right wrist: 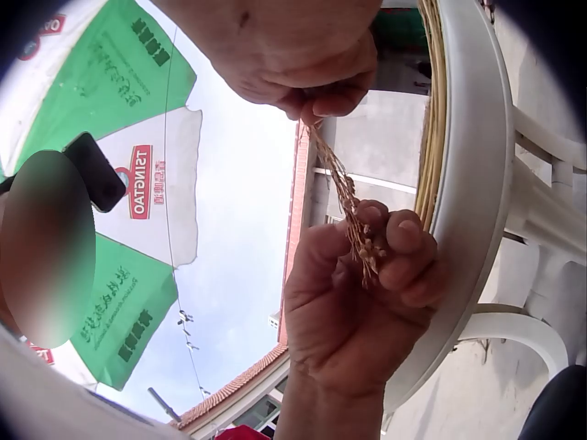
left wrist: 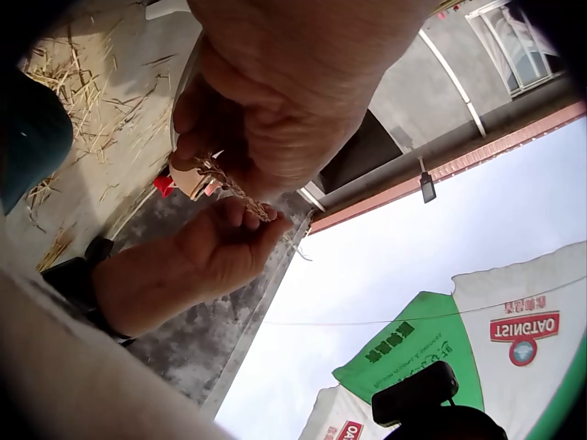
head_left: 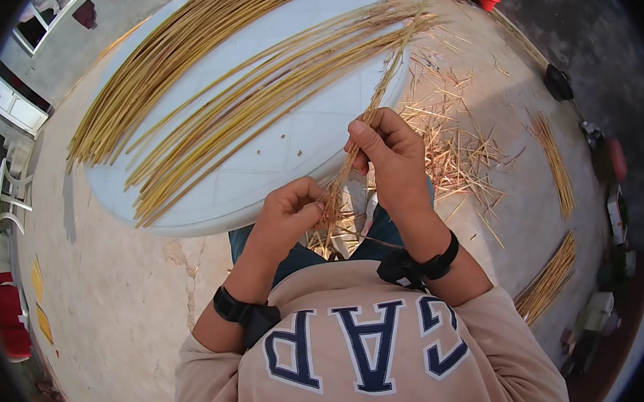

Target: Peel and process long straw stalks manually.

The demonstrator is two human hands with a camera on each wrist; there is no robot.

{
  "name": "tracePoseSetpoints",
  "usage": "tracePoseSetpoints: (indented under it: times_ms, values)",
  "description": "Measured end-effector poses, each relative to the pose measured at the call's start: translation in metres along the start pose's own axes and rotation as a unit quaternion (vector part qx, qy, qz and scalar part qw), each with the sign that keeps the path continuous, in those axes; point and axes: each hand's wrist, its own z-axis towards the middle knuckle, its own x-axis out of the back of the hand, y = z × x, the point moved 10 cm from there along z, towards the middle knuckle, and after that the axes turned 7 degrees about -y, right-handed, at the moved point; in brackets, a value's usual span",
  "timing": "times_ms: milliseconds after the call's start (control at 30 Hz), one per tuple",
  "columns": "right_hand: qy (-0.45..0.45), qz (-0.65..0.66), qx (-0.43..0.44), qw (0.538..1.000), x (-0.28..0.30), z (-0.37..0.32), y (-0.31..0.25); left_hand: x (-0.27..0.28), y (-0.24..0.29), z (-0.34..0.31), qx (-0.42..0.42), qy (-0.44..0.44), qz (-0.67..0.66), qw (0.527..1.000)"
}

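Observation:
My right hand (head_left: 393, 157) pinches a long dry straw stalk (head_left: 382, 88) between thumb and fingers, and the stalk runs up past the edge of the white table (head_left: 307, 151). Lower down, my left hand (head_left: 284, 215) holds its frayed, branching head (head_left: 332, 202) with curled fingers. The right wrist view shows the thin strands (right wrist: 337, 170) stretched between both hands, the tuft lying against the left fingers. In the left wrist view, the left hand (left wrist: 284, 92) partly hides the strands, with the right hand (left wrist: 202, 257) close below it.
A thick bundle of straw stalks (head_left: 171, 53) and a looser row of stalks (head_left: 255, 94) lie on the table. Broken straw bits (head_left: 455, 147) litter the ground at the right, near two small bundles, one being this stalk bundle (head_left: 556, 163). A white chair (head_left: 14, 192) stands far left.

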Motion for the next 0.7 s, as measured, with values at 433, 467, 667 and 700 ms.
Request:
tracePoseSetpoints:
  times_ms: [433,467,667,700]
  values:
    - [0.061,0.012,0.030,0.998,0.019,0.005,-0.010,-0.003,-0.008,0.001,0.042,0.014,-0.062,0.997]
    - [0.065,0.011,0.023,0.998,0.018,0.004,-0.007,-0.007,-0.008,0.001,0.047,-0.005,-0.069,0.996]
    - [0.059,0.005,0.024,0.998,0.012,0.001,-0.004,-0.009,-0.016,0.002,0.041,-0.014,-0.036,0.998]
    - [0.059,0.004,0.024,0.998,0.012,0.001,-0.004,-0.010,-0.016,0.003,0.040,-0.014,-0.036,0.998]
